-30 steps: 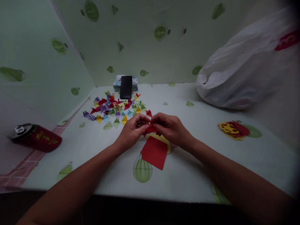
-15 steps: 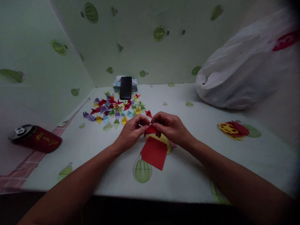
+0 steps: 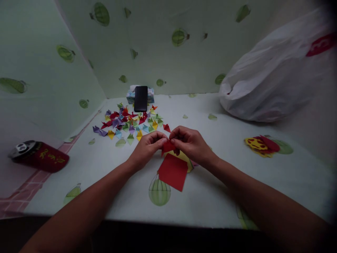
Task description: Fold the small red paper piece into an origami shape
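A small folded piece of red origami paper (image 3: 167, 147) is pinched between both hands above the middle of the table. My left hand (image 3: 146, 149) grips its left side with thumb and fingers closed. My right hand (image 3: 193, 144) pinches the other side, fingers curled and partly hiding it. Just below lies a flat red paper square (image 3: 173, 171), overlapping a yellow sheet (image 3: 190, 164). Beyond my left hand spreads a heap of small folded paper cranes (image 3: 125, 121) in red, purple, yellow, green and blue. One red folded piece (image 3: 166, 128) lies close to my fingertips.
At the back, a black phone (image 3: 141, 98) leans on a tissue box (image 3: 151, 95). A red can (image 3: 40, 156) is on the left. To the right are a stuffed white plastic bag (image 3: 263, 84) and a red and yellow item (image 3: 260, 145). The table's front edge (image 3: 179, 225) runs near my forearms.
Both hands stay in place, with only slight finger movement. A little more of the red folded paper shows between them.
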